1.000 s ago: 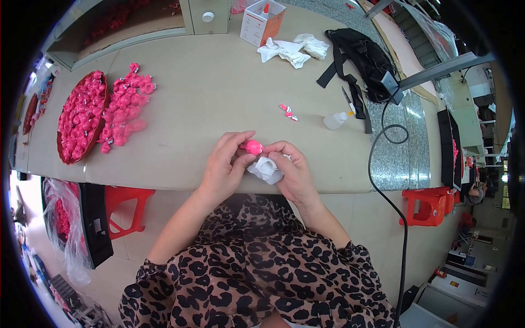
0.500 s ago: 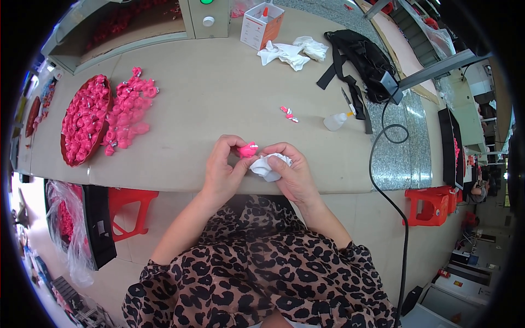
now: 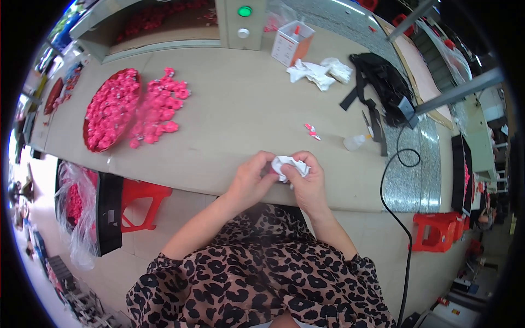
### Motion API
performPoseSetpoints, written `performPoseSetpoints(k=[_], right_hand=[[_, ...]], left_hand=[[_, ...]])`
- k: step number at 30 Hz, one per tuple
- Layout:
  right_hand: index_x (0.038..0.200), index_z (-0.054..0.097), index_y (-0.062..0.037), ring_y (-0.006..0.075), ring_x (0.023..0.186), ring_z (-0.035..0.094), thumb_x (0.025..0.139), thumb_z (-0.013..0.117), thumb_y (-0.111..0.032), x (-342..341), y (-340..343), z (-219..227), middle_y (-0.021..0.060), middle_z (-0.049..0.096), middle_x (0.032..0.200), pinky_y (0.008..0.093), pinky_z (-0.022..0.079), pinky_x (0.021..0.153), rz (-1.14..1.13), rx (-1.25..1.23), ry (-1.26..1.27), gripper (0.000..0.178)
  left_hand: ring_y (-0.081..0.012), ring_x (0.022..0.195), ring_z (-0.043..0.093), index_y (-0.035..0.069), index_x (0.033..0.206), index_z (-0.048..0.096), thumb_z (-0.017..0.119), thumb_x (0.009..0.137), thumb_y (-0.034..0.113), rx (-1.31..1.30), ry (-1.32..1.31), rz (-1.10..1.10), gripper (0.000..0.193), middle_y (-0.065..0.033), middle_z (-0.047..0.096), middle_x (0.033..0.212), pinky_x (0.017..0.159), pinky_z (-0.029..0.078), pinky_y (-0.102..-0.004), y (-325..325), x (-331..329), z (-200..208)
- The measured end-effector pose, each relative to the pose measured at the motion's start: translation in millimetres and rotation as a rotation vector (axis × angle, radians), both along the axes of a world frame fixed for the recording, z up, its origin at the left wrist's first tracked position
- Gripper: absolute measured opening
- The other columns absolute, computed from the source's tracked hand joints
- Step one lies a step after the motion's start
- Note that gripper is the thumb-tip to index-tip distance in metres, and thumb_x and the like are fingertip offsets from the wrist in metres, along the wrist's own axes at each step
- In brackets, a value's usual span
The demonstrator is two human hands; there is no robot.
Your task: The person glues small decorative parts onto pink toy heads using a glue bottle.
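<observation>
Close to the table's front edge, my two hands meet around a crumpled white cloth (image 3: 288, 162). My right hand (image 3: 310, 188) pinches the cloth with thumb and fingers. My left hand (image 3: 250, 179) is closed on a small glossy pink piece, and the cloth presses against it. Only a trace of pink shows between the fingers; the cloth hides the rest. Beyond my hands lie a few small pink-and-white pieces (image 3: 312, 132). To their right is a small translucent bottle (image 3: 354, 142) with a yellow tip.
A red-rimmed round tray (image 3: 86, 131) heaped with pink pieces stands at left, with loose pink pieces (image 3: 158, 104) beside it. Farther back are a white-and-orange box (image 3: 284, 48), crumpled white cloths (image 3: 311, 74) and a black bag (image 3: 383, 82). A black cable (image 3: 395, 221) runs down the right.
The white cloth now covers the pink piece, which was bare in my left hand before. My hands have come together. The whole view has shifted, with the table's things appearing farther right.
</observation>
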State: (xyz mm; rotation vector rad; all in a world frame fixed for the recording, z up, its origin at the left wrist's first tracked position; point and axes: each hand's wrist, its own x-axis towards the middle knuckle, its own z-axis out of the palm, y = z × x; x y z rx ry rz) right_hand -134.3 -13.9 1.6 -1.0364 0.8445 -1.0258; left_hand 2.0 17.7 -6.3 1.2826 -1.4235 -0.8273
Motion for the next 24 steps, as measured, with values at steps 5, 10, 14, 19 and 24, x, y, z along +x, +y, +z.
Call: performPoseSetpoints(k=[5, 10, 14, 19, 24], right_hand=[[0.082, 0.050, -0.0026, 0.0066, 0.066, 0.046, 0.076, 0.060, -0.011, -27.5, -4.8, 11.9, 0.0014, 0.053, 0.074, 0.0211, 0.039, 0.057, -0.240, -0.245, 0.472, 0.015], [0.084, 0.050, -0.0001, 0.0120, 0.068, 0.047, 0.083, 0.051, -0.012, -111.3, -26.5, 8.8, 0.0037, 0.049, 0.071, 0.0247, 0.039, 0.060, -0.542, -0.390, 0.858, 0.012], [0.093, 0.048, 0.0035, 0.0290, 0.081, 0.049, 0.080, 0.051, -0.008, -114.9, -46.2, 11.8, 0.0165, 0.049, 0.091, 0.0326, 0.040, 0.072, -0.614, -0.599, 1.208, 0.018], [0.100, 0.048, 0.0033, 0.0329, 0.092, 0.046, 0.075, 0.050, -0.002, -115.7, -64.0, 12.3, 0.0197, 0.047, 0.101, 0.0364, 0.038, 0.081, -0.482, -0.842, 1.571, 0.026], [0.100, 0.048, 0.0034, 0.0321, 0.094, 0.044, 0.071, 0.046, 0.003, -115.2, -79.5, -3.1, 0.0187, 0.047, 0.098, 0.0358, 0.036, 0.084, -0.623, -0.494, 1.017, 0.029]], left_hand=[[-0.0232, 0.074, 0.057, 0.000, 0.094, 0.047, 0.061, 0.072, 0.004, 0.055, 0.422, -0.057, 0.025, -0.0124, 0.056, 0.081, 0.065, 0.047, -0.0297, -9.1, 12.5, -4.6], [-0.0293, 0.079, 0.052, 0.003, 0.091, 0.051, 0.055, 0.072, 0.006, -0.382, -0.786, 0.301, 0.020, -0.0124, 0.056, 0.081, 0.073, 0.041, -0.0382, -34.0, 83.3, 36.0], [-0.0261, 0.087, 0.048, 0.004, 0.090, 0.053, 0.052, 0.070, 0.010, -0.251, -1.276, 0.473, 0.020, -0.0108, 0.055, 0.084, 0.080, 0.034, -0.0418, -64.4, 153.3, 46.1], [-0.0249, 0.090, 0.047, 0.005, 0.084, 0.056, 0.051, 0.070, 0.011, 0.017, -1.573, 0.616, 0.016, -0.0101, 0.054, 0.090, 0.080, 0.033, -0.0427, -88.0, 189.8, 44.4], [-0.0293, 0.085, 0.053, 0.004, 0.077, 0.060, 0.047, 0.069, 0.008, 0.031, -1.065, 0.476, 0.016, -0.0147, 0.057, 0.083, 0.077, 0.040, -0.0415, -155.0, 206.4, 64.2]])
